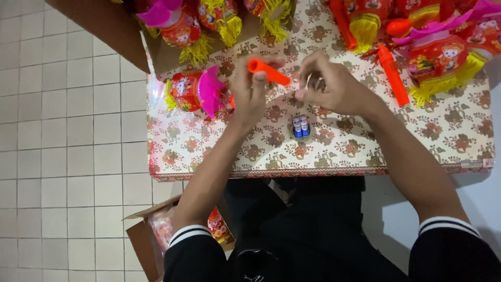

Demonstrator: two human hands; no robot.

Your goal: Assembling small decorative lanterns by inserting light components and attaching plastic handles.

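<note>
left hand [250, 94]: grips orange tube [267, 71] | right hand [334, 89]: fingers pinched beside tube

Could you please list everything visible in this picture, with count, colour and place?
Orange plastic tube: one, orange, held in the left hand above the table.
Small batteries: two, blue and white, side by side on the table below the hands.
Orange plastic sticks: at least two, orange, lying on the table's right side.
Red paper lanterns with yellow tassels: several, red, pink and yellow, along the far edge; one at left.
Floral tablecloth: one, beige with red flowers, covering the table.
Cardboard box: one, brown, on the tiled floor at lower left.
Left hand: grips the tube.
Right hand: fingers pinched; contents unclear.
</note>
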